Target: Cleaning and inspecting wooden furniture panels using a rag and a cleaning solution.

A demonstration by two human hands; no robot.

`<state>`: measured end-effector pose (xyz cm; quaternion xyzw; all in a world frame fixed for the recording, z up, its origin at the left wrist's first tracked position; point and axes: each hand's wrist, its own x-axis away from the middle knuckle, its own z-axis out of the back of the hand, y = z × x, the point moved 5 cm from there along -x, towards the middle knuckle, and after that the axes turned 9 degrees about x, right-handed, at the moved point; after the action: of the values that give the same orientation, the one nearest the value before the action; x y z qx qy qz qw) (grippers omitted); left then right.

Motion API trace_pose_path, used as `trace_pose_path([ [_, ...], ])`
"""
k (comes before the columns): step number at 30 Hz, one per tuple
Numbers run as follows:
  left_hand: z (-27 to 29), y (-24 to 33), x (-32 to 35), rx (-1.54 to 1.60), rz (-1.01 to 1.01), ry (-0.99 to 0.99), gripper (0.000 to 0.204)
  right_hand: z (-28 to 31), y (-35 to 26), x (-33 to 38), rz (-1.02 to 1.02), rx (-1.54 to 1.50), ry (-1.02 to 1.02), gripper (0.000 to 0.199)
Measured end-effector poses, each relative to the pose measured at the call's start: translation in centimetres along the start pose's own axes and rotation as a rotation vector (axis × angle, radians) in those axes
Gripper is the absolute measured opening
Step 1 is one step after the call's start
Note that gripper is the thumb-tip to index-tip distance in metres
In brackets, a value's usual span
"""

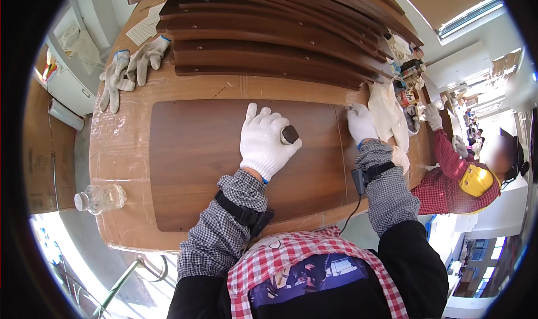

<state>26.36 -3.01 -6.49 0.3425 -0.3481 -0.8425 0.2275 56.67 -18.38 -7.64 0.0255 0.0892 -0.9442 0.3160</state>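
Note:
A dark brown wood-look panel lies flat on the table in front of me, with a thin straight line across it near its right end. Over the panel's middle is my left hand in a white knit glove, closed around a short dark thing with a flat end; its kind does not show. My right hand, gloved too, rests near the panel's far right corner. Its fingers are curled down, and what they hold, if anything, is hidden. A white cloth lies just right of it.
Long curved brown boards are stacked along the far side. Spare gloves lie far left, and a clear jar sits on its side near left. Bottles and cans crowd the right. Another person works beyond them.

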Motion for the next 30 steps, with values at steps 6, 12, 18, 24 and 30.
trace_pose_path([
  [6, 0.3, -0.6, 0.5, -0.038, -0.029, 0.044, 0.032, 2.3, 4.7, 0.8, -0.212, 0.119, -0.025, 0.049],
  [12, 0.0, -0.2, -0.1, -0.032, -0.013, -0.011, 0.033, -0.6, -5.5, 2.6, 0.377, 0.297, 0.097, 0.044],
  [18, -1.0, -0.1, 0.5, -0.087, -0.025, -0.026, 0.039, -4.5, -15.3, 5.6, 0.790, 0.117, 0.498, 0.052],
  [24, -0.2, -0.3, 1.0, -0.060, -0.044, 0.032, 0.032, -1.5, -6.3, 1.7, 0.590, 0.272, 0.125, 0.056],
  [30, 0.2, 0.4, 0.0, 0.070, -0.055, 0.058, 0.027, 5.0, 2.8, 1.5, 0.327, -0.117, 0.260, 0.039],
])
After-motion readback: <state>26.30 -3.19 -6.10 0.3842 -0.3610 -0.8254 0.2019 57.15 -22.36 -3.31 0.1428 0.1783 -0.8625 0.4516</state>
